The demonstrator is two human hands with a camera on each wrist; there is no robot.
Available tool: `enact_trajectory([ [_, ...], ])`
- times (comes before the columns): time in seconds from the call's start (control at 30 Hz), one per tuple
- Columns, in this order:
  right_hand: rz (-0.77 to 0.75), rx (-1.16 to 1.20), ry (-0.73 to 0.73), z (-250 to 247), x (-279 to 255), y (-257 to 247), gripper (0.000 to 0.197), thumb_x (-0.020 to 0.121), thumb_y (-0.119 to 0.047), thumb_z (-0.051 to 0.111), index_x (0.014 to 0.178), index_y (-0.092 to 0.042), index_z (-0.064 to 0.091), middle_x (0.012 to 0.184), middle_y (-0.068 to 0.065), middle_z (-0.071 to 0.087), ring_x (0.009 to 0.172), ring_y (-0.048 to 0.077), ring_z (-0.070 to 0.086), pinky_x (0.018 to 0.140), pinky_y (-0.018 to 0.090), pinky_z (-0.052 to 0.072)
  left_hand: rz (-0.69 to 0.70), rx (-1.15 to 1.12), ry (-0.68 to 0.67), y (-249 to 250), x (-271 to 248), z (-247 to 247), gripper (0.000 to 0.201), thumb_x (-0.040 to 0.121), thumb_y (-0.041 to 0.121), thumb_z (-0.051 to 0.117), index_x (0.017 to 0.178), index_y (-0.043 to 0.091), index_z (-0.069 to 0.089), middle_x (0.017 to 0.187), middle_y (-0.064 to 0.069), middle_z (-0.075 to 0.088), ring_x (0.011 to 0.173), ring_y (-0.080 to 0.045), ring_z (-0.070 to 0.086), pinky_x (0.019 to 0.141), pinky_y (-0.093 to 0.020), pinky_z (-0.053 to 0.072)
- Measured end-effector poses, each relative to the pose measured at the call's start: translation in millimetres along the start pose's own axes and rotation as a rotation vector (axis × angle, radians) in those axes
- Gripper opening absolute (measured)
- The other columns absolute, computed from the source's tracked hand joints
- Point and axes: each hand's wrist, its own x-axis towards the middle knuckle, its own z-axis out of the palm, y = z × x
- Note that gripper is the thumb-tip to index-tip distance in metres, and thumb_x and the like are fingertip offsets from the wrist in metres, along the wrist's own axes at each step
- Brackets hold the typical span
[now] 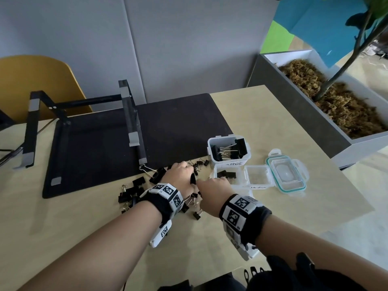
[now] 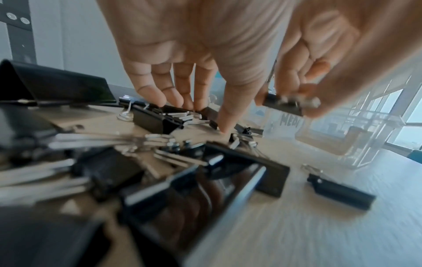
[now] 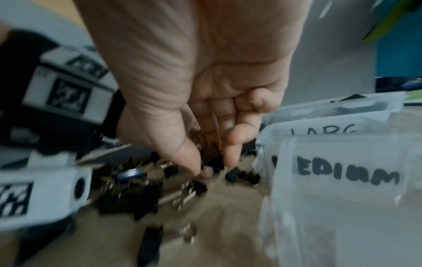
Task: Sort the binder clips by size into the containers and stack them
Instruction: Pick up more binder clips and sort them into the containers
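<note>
Left hand: my fingers spread, tips down on loose clips, gripping none.
Right hand: my fingers pinched one black clip.

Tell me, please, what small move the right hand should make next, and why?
Probably lift the black binder clip that the right hand pinches and carry it to the container marked Medium beside it. The thumb and fingers already close on the clip, and that container stands open with a few clips inside. The clip's size is blurred, so the choice of bin is a guess.
</note>
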Motion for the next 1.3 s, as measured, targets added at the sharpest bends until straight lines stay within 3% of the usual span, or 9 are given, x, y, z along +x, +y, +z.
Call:
enact_trajectory([
  [0.1,0.084,0.153,0.028,-16,-1,17,0.014,0.084,-0.017,0.051,0.092,-0.018,0.039,0.087,0.003,0.056,0.084,0.025,0.055,0.075,0.031,0.037,0.027,-0.062,0.061,3,-1,-3,0.027,0.073,0.03,0.064,0.092,0.011,0.057,0.095,-0.002,0.061,0.093,-0.023,0.055,0.077,-0.033,0.046],
  [0.2,0.189,0.256,0.049,-26,1,39,0.015,0.082,-0.021,0.053,0.094,-0.015,0.045,0.086,0.003,0.055,0.085,0.027,0.059,0.071,0.033,0.044,-0.032,-0.129,0.092,8,-5,-11,0.022,0.076,0.031,0.06,0.091,0.017,0.052,0.078,0.004,0.061,0.069,-0.013,0.054,0.06,-0.025,0.039],
  [0.37,0.339,0.265,0.084,-28,0,77,0.016,0.083,-0.021,0.054,0.096,-0.014,0.048,0.086,0.002,0.056,0.077,0.023,0.055,0.069,0.03,0.042,-0.043,-0.287,0.105,12,-9,-20,0.038,0.08,0.027,0.062,0.117,0.03,0.056,0.092,0.005,0.065,0.081,-0.012,0.058,0.072,-0.023,0.045],
  [0.63,0.362,0.333,0.078,-15,0,105,0.029,0.086,-0.021,0.055,0.114,-0.02,0.055,0.112,0.005,0.06,0.091,0.023,0.058,0.072,0.029,0.044,-0.059,-0.357,0.239,21,0,-31,0.008,0.084,0.02,0.063,0.089,0.018,0.069,0.063,0.011,0.057,0.065,-0.012,0.057,0.061,-0.02,0.045],
  [0.73,0.323,0.366,0.055,-11,1,111,0.033,0.086,-0.018,0.054,0.117,-0.024,0.056,0.118,0.002,0.056,0.097,0.02,0.056,0.076,0.026,0.044,-0.084,-0.469,0.246,35,5,-38,0.001,0.078,0.015,0.065,0.079,0.015,0.065,0.066,0.001,0.066,0.065,-0.018,0.064,0.063,-0.029,0.051],
  [0.87,0.311,0.409,0.042,-8,2,113,0.034,0.085,-0.016,0.054,0.117,-0.026,0.056,0.118,0.002,0.057,0.086,0.016,0.053,0.07,0.024,0.042,-0.108,-0.573,0.199,54,12,-35,0.008,0.072,0.01,0.064,0.074,0.012,0.057,0.073,-0.005,0.068,0.073,-0.024,0.068,0.07,-0.04,0.057],
  [1.03,0.306,0.438,0.043,-7,4,114,0.033,0.084,-0.015,0.054,0.115,-0.024,0.056,0.11,0.002,0.059,0.085,0.018,0.055,0.069,0.026,0.045,0.029,-0.442,0.093,70,14,-20,0.024,0.083,0.022,0.064,0.107,0.028,0.065,0.08,0.015,0.059,0.08,-0.01,0.059,0.071,-0.019,0.046],
  [1.13,0.293,0.434,0.039,-8,4,115,0.033,0.084,-0.015,0.055,0.116,-0.024,0.055,0.108,0.002,0.059,0.084,0.019,0.055,0.07,0.027,0.047,0.05,-0.323,0.076,76,14,-14,0.02,0.086,0.023,0.059,0.104,0.029,0.065,0.092,0.008,0.065,0.087,-0.013,0.061,0.076,-0.027,0.051],
  [1.3,0.281,0.445,0.038,-8,3,115,0.033,0.083,-0.013,0.054,0.115,-0.022,0.054,0.107,0.003,0.059,0.087,0.021,0.057,0.072,0.029,0.049,0.051,-0.235,0.128,83,14,-8,0.01,0.084,0.025,0.06,0.093,0.022,0.062,0.09,0.002,0.064,0.09,-0.017,0.059,0.077,-0.034,0.051],
])
